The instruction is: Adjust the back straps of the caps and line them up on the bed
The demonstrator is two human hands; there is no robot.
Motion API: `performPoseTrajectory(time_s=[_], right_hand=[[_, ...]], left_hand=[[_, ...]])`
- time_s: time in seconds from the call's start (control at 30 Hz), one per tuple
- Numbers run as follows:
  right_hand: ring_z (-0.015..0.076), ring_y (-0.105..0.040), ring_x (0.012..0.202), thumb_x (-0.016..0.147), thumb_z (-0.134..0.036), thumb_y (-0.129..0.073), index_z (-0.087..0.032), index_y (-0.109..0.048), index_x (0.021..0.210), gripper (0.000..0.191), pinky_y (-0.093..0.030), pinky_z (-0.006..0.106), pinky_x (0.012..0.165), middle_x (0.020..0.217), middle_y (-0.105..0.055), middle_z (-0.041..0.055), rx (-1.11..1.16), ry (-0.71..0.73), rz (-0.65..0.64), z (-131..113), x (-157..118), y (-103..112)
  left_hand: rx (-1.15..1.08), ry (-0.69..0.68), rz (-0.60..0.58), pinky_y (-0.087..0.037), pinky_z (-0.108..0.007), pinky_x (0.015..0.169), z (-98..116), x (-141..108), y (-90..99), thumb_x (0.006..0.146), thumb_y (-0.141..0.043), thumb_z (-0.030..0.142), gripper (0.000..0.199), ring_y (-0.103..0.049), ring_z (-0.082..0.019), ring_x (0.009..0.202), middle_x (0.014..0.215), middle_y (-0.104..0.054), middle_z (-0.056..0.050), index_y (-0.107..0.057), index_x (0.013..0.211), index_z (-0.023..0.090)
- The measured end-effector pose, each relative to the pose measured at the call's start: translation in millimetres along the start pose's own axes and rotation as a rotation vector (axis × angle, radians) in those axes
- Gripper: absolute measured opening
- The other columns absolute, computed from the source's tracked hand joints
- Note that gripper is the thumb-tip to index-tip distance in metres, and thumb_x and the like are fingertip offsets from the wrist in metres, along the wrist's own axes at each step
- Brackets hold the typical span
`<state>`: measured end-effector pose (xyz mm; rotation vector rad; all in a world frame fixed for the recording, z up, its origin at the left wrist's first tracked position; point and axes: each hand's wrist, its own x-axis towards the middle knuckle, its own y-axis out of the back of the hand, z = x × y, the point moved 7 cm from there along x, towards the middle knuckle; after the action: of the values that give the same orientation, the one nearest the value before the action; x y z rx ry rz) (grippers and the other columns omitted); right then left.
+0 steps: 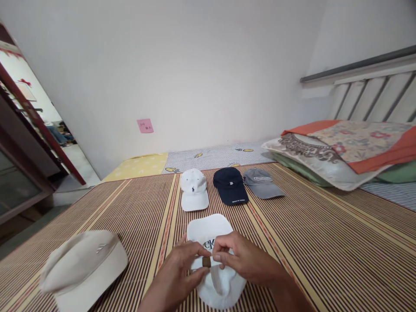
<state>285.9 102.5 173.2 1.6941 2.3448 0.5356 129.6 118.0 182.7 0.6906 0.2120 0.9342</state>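
Striped mat (146, 221) below white wall (211, 86) with pink note (144, 126). Left hand (182, 264), right hand (242, 258): grip pinching strap (206, 262) of CK cap (209, 227).

A bed (214, 155) is bearing a striped mat (299, 225); a beige cap (94, 262) is lying near left, a white cap (194, 186), navy cap (229, 184) and gray cap (261, 184) are sitting farther back, stacked pillows (325, 162) are resting at far right

Remotely I count five caps (209, 227): one in grip, three beyond it, one left of it. One pink note (144, 126) farther beyond.
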Motion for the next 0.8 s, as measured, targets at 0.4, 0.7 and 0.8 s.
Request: performPoseTrajectory(time_s=[0.4, 0.7, 0.8], right_hand=[[0.0144, -0.060, 0.067, 0.087, -0.022, -0.062, -0.017, -0.068, 0.075, 0.015, -0.040, 0.024, 0.063, 0.067, -0.067, -0.0012, 0.006, -0.011, -0.006, 1.4, 0.1, -0.5], [0.0169, -0.063, 0.078, 0.083, -0.031, -0.072, -0.017, -0.079, 0.090, 0.017, -0.041, 0.025, 0.068, 0.084, -0.075, 0.0009, -0.058, -0.025, -0.057, 16.4, -7.0, 16.0], [0.0169, -0.060, 0.076, 0.072, -0.034, -0.083, -0.017, -0.080, 0.088, 0.023, -0.038, 0.024, 0.064, 0.080, -0.072, -0.0007, -0.050, -0.082, -0.084, 32.6, -7.8, 22.6]], left_hand=[[0.109, -0.082, 0.032, -0.034, -0.055, 0.121, -1.5, 1.5, 0.1, 0.083, -0.072, 0.015, 0.024, -0.073, -0.026, 0.106, 0.106, -0.082, -0.002, -0.077, 0.103, 0.029], [-0.270, 0.092, -0.088, -0.047, -0.030, 0.075, -20.0, 3.7, 0.0, 0.084, -0.073, 0.034, 0.020, -0.064, -0.022, 0.088, 0.093, -0.073, -0.004, -0.073, 0.098, 0.020], [-0.429, 0.108, -0.167, -0.039, -0.027, 0.067, -31.4, 2.2, -5.3, 0.086, -0.074, 0.046, 0.028, -0.054, -0.016, 0.074, 0.079, -0.063, 0.001, -0.069, 0.086, 0.019]])
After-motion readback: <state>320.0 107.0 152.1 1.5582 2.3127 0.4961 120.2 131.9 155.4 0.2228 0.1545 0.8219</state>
